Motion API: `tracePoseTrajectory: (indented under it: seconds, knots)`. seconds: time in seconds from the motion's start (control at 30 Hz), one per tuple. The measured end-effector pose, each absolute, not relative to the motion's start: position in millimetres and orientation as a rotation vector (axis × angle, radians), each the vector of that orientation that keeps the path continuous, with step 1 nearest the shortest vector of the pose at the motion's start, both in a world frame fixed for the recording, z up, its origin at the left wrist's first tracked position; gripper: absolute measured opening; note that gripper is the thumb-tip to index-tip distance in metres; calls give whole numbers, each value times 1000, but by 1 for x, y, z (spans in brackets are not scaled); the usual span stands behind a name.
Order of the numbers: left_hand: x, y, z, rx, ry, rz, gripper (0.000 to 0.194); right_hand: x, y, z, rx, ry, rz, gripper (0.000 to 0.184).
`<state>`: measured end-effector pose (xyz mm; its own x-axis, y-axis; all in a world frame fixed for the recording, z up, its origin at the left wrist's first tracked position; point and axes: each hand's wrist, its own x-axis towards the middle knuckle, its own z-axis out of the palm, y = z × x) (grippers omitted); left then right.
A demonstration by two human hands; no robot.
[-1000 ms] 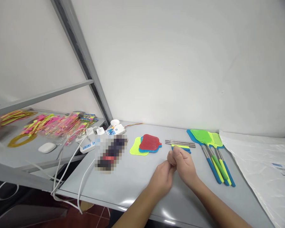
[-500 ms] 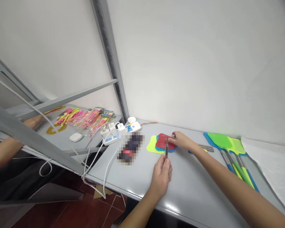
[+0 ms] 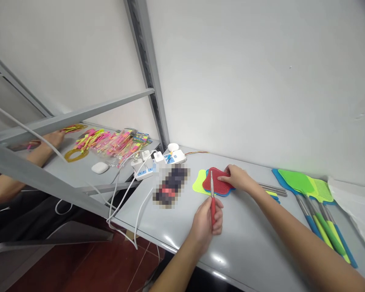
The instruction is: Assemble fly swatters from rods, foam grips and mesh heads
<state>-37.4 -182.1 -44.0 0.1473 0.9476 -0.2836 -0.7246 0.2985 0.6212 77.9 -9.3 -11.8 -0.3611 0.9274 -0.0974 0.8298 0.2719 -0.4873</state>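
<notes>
Over the table (image 3: 246, 239), a red-handled rod (image 3: 212, 190) points up.

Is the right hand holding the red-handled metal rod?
No, the right hand rests on the red mesh swatter head, while the left hand holds the rod.

Steel swatter shaft (image 3: 212, 190) with red grip, upright; red mesh swatter head (image 3: 219, 187) flat.
</notes>
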Motion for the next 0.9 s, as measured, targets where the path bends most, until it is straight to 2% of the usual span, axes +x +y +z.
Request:
tracePoseTrajectory:
  seconds: [0.17, 0.23, 0.3, 0.33, 0.4, 0.53, 0.73, 0.9]
  knots:
    - [-37, -188, -35, 432, 618, 1208, 36, 77, -40, 6, -1427, -2201, 706, 42]
    - [-35, -190, -29, 438, 613, 1170, 37, 75, -63, 15, -1233, -2088, 980, 45]
    - [-33, -191, -22, 453, 624, 1105, 36, 72, -87, 22, -973, -1671, 1524, 49]
    - [-31, -191, -19, 460, 633, 1070, 36, 71, -97, 24, -887, -1441, 1697, 46]
    - [-27, -195, -14, 469, 645, 1022, 38, 71, -110, 26, -764, -1037, 1855, 42]
    - [-23, -212, -11, 553, 760, 1089, 43, 79, -110, 32, -635, -661, 1800, 44]
    - [-23, -229, -20, 1084, 1214, 1229, 39, 89, -107, 43, -605, -550, 1689, 41]
    - [-23, -227, -23, 1304, 1347, 1249, 37, 88, -113, 44, -618, -504, 1666, 35]
